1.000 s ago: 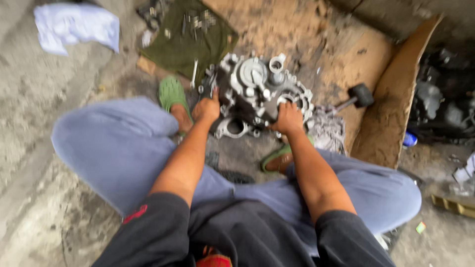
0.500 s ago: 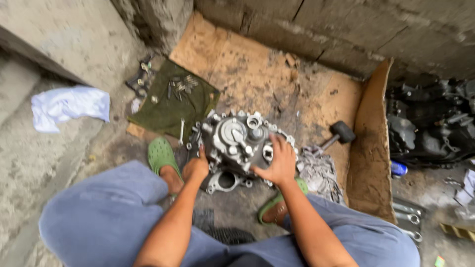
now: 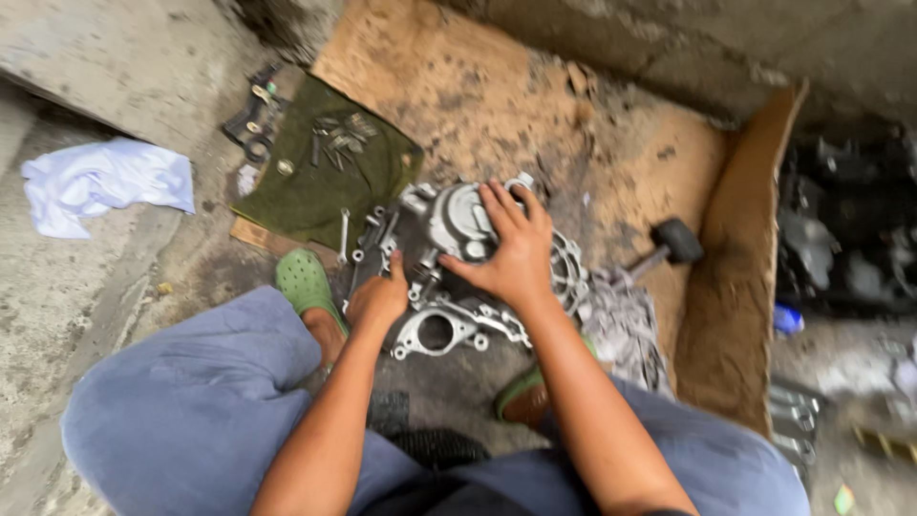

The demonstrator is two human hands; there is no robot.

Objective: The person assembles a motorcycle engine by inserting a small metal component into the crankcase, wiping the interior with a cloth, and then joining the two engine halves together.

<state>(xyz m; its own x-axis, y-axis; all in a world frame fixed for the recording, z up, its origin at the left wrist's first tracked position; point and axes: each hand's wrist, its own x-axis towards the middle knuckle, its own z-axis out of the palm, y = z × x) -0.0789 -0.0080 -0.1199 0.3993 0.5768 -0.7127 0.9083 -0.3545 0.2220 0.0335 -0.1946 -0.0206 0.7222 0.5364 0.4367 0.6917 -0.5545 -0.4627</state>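
Right hand [image 3: 516,253] now spread flat over engine casing [image 3: 458,268] top — earlier gripped edge; left hand [image 3: 377,301] clenched at casing side, steadying.

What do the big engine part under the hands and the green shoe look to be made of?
The engine part looks like cast metal, probably aluminium: dull silver-grey with moulded ribs and round bores. The shoe looks like moulded foam or rubber: smooth, matte green, with small holes on top. The right hand lies flat on the part.

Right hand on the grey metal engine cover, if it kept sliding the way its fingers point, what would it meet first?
The right hand points up-left across the grey metal engine cover; past its edge, probably the loose bolts, then the dark green cloth.
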